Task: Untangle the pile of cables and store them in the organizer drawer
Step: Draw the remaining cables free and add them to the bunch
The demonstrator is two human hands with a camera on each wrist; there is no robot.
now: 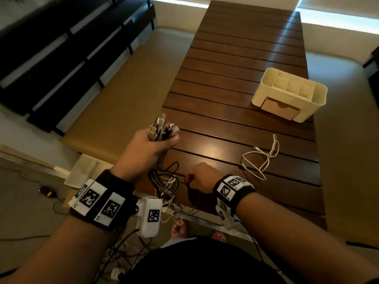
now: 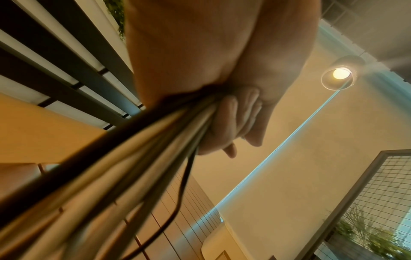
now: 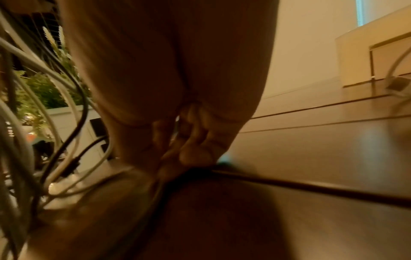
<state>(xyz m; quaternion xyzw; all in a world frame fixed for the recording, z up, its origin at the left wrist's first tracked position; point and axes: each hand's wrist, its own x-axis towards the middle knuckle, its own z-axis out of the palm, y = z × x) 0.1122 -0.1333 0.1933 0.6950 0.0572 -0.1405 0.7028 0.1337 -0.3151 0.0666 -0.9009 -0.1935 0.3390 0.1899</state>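
My left hand (image 1: 152, 147) grips a bundle of cables (image 1: 162, 128) near their plugs, which stick up above the fist; in the left wrist view the cords (image 2: 133, 158) run down from the curled fingers (image 2: 231, 123). The loose ends hang tangled (image 1: 166, 185) over the table's near edge. My right hand (image 1: 198, 177) is curled low over the table next to the tangle and pinches a thin dark cable (image 1: 189, 193); its fingers (image 3: 193, 146) are bent in the right wrist view. A white cable (image 1: 261, 158) lies loose on the table. The cream organizer (image 1: 291, 93) has its drawer (image 1: 281, 108) closed.
The dark slatted wooden table (image 1: 235, 78) stretches away from me. A tan bench (image 1: 114, 99) runs along its left side. On the floor lie a white tray (image 1: 84, 171), more cords and a power strip (image 1: 117, 273).
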